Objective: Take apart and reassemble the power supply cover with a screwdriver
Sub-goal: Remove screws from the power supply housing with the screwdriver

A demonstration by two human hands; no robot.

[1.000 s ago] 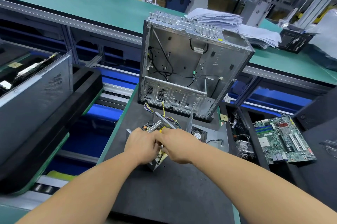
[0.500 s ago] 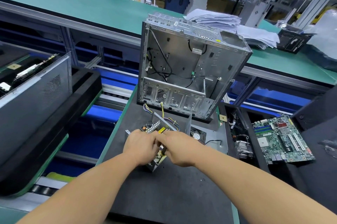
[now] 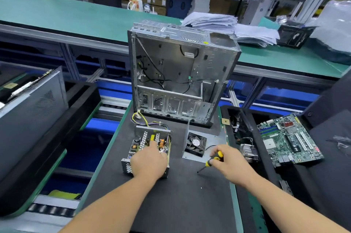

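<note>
On the black mat of the bench (image 3: 180, 204) we note an empty sheet-metal computer case (image 3: 180, 73) standing upright at the far side, a loose fan (image 3: 196, 143) on a grey plate, and a green motherboard (image 3: 288, 139) to the right. The power supply (image 3: 150, 149) lies near left, cover off, its board and coils exposed in a perforated metal shell. The left hand (image 3: 149, 160) rests on it, fingers reaching inside. The right hand (image 3: 230, 164) grips a yellow-and-black screwdriver (image 3: 211, 160), tip down at the mat.

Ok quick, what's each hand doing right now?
Left hand: open, fingers resting on the uncovered power supply, holding nothing.
Right hand: closed around the yellow-and-black screwdriver, tip down near the mat.
</note>
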